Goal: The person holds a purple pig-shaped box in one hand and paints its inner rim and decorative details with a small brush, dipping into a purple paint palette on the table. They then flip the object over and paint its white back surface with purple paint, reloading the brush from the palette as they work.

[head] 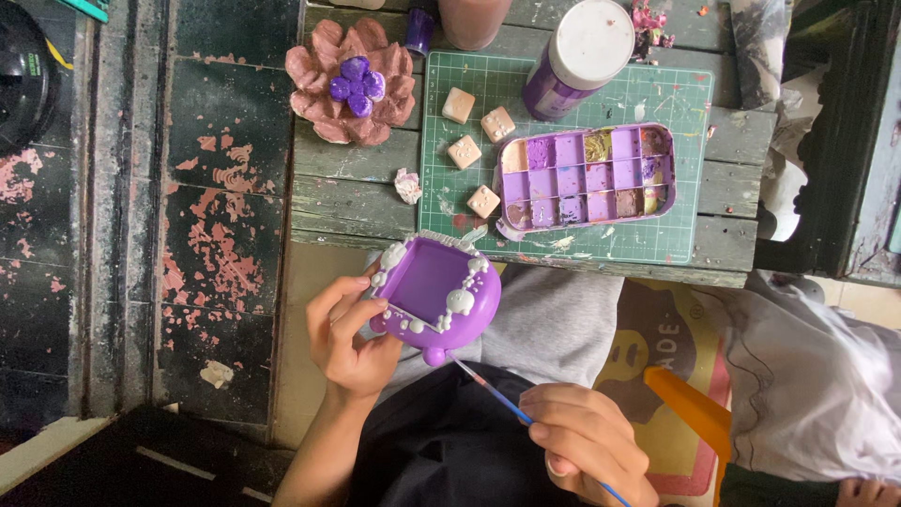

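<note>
Purple case (435,291), egg-shaped with white blobs round a flat purple panel, sits in my left hand (345,338) over my lap, just below the bench (357,192) edge. My fingers curl round its left rim with the thumb on the front, so that edge is hidden from me. My right hand (587,441) pinches a thin brush (488,390) with a blue handle; its tip touches the case's lower knob, and the far end of the handle runs out at the bottom of the view.

On the bench lies a green mat (563,235), speckled with paint. On it rests a purple palette (587,176) with small wells of purple, pink, yellow and brown. Four tan cubes (469,150) lie just left of it. A purple bottle (572,56) with a white cap stands behind the palette. Left of the mat sits a pink flower (352,80) with a purple centre. A brown cup (472,19) above is cut off at the top; I cannot tell what it holds. An orange piece (690,404) lies on my lap at right, partly out of view.
</note>
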`<state>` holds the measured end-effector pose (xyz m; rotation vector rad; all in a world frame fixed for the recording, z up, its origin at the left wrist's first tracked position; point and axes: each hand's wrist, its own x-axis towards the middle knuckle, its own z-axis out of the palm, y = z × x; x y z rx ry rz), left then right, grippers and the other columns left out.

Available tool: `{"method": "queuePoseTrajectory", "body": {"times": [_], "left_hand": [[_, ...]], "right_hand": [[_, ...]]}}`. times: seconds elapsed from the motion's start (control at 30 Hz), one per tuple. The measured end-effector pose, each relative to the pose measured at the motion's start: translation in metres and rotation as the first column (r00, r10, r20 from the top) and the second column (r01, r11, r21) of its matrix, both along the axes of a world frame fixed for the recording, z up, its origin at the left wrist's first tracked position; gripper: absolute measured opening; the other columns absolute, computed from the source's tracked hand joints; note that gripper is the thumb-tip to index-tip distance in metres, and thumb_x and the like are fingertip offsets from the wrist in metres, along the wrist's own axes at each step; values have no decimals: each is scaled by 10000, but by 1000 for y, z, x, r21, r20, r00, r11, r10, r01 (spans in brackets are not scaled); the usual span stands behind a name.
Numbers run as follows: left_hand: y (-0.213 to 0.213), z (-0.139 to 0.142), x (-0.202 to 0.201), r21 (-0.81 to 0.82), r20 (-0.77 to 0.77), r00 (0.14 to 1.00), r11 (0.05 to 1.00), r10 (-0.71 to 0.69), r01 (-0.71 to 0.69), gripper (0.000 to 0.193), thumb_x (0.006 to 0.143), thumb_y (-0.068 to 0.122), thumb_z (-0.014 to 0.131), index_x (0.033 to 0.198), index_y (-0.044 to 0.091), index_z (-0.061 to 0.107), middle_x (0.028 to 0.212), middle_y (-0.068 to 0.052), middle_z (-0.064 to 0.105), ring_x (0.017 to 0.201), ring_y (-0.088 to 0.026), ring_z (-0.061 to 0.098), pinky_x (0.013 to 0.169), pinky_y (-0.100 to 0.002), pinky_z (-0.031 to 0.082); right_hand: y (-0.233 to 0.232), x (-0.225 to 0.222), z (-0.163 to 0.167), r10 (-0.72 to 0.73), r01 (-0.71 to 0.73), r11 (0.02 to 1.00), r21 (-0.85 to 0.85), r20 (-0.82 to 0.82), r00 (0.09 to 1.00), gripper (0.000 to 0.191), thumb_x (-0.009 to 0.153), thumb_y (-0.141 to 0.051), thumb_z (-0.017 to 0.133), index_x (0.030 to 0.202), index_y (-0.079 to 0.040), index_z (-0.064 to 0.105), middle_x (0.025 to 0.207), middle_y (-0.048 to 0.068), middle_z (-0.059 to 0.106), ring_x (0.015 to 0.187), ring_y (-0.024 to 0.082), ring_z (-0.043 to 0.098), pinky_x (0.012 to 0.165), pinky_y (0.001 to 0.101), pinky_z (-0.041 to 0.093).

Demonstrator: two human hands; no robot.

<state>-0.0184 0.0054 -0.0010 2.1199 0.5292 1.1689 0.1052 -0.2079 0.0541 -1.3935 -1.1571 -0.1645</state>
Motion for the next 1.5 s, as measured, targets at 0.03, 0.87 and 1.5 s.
{"method": "queuePoseTrajectory", "body": {"times": [0.03, 0.87, 1.5], "left_hand": [[0, -1, 0, 9, 8, 1000, 1000, -2, 2, 362, 839, -78, 805, 1118, 13, 593, 1277, -184, 513, 1127, -388, 725, 961, -423, 636], [6, -16, -5, 92, 136, 986, 992, -97, 85, 307, 901, 42, 800, 1105, -19, 578, 1243, -171, 474, 1163, -433, 678, 973, -526, 580], [14, -9, -9, 179, 85, 992, 980, -98, 82, 378, 826, -61, 837, 1076, 16, 565, 1228, -172, 475, 1146, -488, 670, 951, -514, 581]], "right_hand": [[0, -1, 0, 27, -27, 999, 18, 6, 1000, 359, 1085, -228, 553, 878, 59, 615, 760, 150, 693, 697, 301, 757, 635, 380, 674], [-6, 17, -9, -144, 157, 987, 44, -215, 966, 383, 1113, -266, 518, 905, 51, 570, 795, 144, 638, 667, 295, 683, 586, 396, 633], [-3, 31, 9, -69, 75, 997, 29, -181, 981, 302, 1097, -195, 527, 917, 40, 589, 810, 136, 669, 727, 301, 736, 648, 389, 645]]}}
